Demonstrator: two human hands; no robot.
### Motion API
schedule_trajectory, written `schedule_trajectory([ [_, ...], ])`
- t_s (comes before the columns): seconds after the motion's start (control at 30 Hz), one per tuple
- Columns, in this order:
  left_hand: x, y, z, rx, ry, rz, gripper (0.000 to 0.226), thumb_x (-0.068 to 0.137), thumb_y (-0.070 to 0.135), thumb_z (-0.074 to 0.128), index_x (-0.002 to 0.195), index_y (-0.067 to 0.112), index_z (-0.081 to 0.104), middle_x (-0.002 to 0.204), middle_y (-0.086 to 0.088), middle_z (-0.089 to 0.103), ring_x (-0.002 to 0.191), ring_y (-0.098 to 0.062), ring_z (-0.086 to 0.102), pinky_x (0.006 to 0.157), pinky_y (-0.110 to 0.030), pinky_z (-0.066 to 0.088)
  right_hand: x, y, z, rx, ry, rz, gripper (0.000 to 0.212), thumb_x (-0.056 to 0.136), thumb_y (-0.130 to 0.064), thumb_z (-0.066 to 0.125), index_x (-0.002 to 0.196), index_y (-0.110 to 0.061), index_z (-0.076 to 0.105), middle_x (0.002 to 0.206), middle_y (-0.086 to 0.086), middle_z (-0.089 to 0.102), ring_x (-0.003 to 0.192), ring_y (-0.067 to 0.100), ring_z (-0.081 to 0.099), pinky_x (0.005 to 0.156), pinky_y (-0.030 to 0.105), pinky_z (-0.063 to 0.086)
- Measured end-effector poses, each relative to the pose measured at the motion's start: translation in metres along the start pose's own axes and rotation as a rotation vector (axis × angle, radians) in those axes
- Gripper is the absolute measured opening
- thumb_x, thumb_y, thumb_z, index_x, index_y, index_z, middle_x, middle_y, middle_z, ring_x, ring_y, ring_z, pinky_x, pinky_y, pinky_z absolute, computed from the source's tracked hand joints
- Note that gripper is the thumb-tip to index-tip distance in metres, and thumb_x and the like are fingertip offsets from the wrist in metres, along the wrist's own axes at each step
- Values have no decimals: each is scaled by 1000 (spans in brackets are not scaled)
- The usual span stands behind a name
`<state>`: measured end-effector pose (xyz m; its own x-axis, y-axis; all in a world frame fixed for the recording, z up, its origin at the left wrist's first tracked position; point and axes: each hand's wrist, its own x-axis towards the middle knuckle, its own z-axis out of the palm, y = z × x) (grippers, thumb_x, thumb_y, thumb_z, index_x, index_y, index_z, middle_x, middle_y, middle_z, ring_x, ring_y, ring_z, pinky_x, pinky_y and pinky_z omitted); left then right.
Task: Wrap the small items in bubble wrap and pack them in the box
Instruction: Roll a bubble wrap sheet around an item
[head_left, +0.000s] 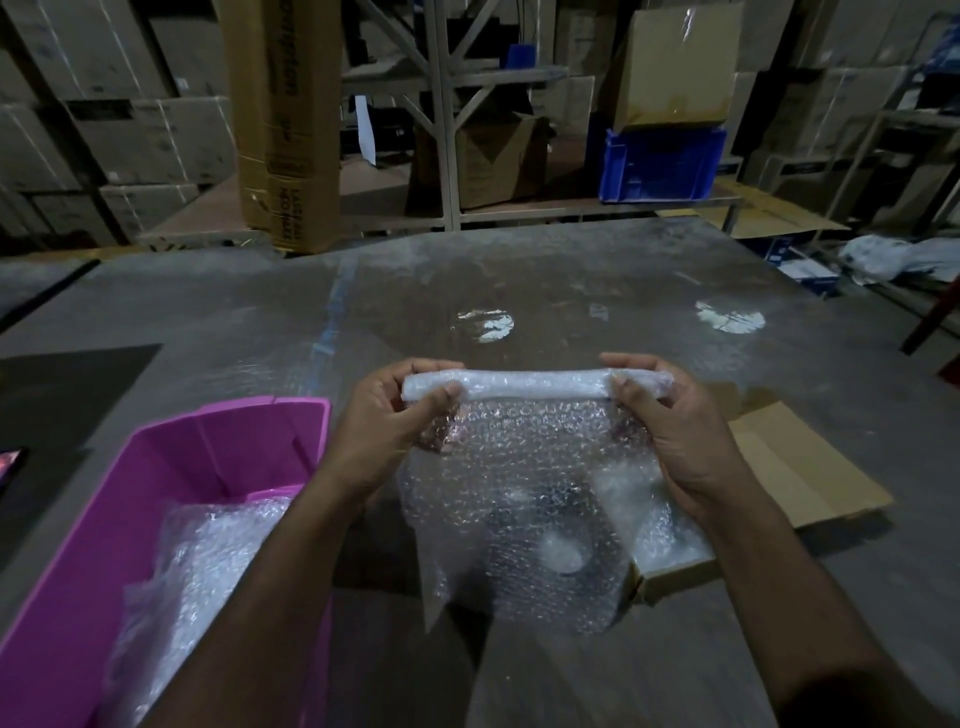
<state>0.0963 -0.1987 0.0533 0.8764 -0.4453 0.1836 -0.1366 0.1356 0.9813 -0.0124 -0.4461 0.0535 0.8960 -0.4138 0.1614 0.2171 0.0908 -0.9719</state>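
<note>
At centre frame, a half-rolled bubble-wrap roll (535, 383) is pinched at its ends by the left hand (387, 415) and right hand (670, 421), fingers clamped; loose sheet (519, 493) remains, boxing is judged pending.

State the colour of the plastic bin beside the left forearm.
Bright pink-magenta plastic bin, shown in the head view, with bubble wrap inside.

A blue crate (660, 163) sits on the metal shelving (447, 114) at upper right; a tall cardboard carton (283, 124) leans at upper centre-left.
</note>
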Motion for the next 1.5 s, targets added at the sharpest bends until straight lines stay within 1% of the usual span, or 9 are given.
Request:
schedule_trajectory([
  [0.2, 1, 0, -2, 56, 17, 2, 27, 88, 24, 70, 109, 8, 72, 81, -3, 69, 64, -12, 61, 54, -28, 54, -4, 1, -1, 2, -25, 22, 28, 91, -13, 69, 119, -16, 69, 93, 5, 73, 72, 15, 65, 63, 26, 58],
  [0.4, -1, 2, -5, -32, -5, -3, 25, 82, 12, 70, 106, 6, 73, 89, -8, 75, 76, -14, 69, 62, -23, 58, 1, 6, -4, 44, 0, 17, 20, 87, 7, 66, 95, -10, 74, 97, 4, 77, 86, 22, 65, 69, 25, 58],
  [0.57, -1, 2, -1, -100, 39, -22, 23, 80, 14, 74, 103, 8, 75, 90, -11, 76, 77, -19, 72, 65, -30, 61, 2, 6, -9, 106, -104, 49, 32, 72, -19, 83, 103, -13, 76, 107, 9, 75, 96, 19, 66, 89, 31, 57],
  [0.7, -2, 4, 2, 3, 57, 64, 38, 78, 6, 77, 114, 14, 71, 93, -5, 75, 77, -15, 70, 67, -25, 59, 3, 6, -5, 53, -49, 5, 32, 71, -26, 82, 103, -21, 76, 106, 1, 74, 94, 11, 65, 77, 22, 56],
  [0.8, -1, 5, 1, 37, 57, 96, 60, 77, -1, 78, 131, 19, 60, 91, -5, 70, 75, -14, 67, 71, -25, 59, 4, 7, -6, 23, -30, 7, 45, 73, -14, 80, 117, -19, 70, 107, -1, 72, 93, 11, 65, 85, 27, 57],
  [0.97, -1, 2, 0, -12, 43, 61, 31, 70, 10, 82, 98, 22, 74, 93, 4, 74, 85, -12, 69, 78, -23, 59, 5, 4, -8, 92, -65, 13, 49, 60, -22, 87, 107, -19, 73, 94, 7, 72, 86, 17, 65, 86, 30, 59],
  [1.07, -3, 2, -1, -12, -63, -5, 48, 77, 11, 77, 124, 15, 65, 113, -7, 75, 102, -22, 72, 86, -34, 61, 5, 3, -5, 119, -41, 7, 30, 71, -13, 81, 99, -15, 71, 90, 4, 75, 81, 17, 70, 71, 29, 62],
  [1.3, -6, 2, 8, 19, -79, -13, 26, 92, -1, 63, 115, 8, 72, 82, -1, 73, 62, -4, 55, 54, -13, 45, 7, 6, -5, 122, -4, -20, 17, 72, -9, 76, 85, -20, 74, 92, 3, 75, 80, 14, 68, 71, 25, 60],
  [1.5, -5, 3, -3, -132, -135, -61, 35, 79, 2, 72, 113, 11, 73, 106, -9, 75, 88, -14, 69, 75, -24, 59, 8, 9, -5, 132, 25, 2, 31, 89, 15, 58, 80, -10, 74, 104, 4, 76, 88, 13, 73, 72, 19, 57],
])
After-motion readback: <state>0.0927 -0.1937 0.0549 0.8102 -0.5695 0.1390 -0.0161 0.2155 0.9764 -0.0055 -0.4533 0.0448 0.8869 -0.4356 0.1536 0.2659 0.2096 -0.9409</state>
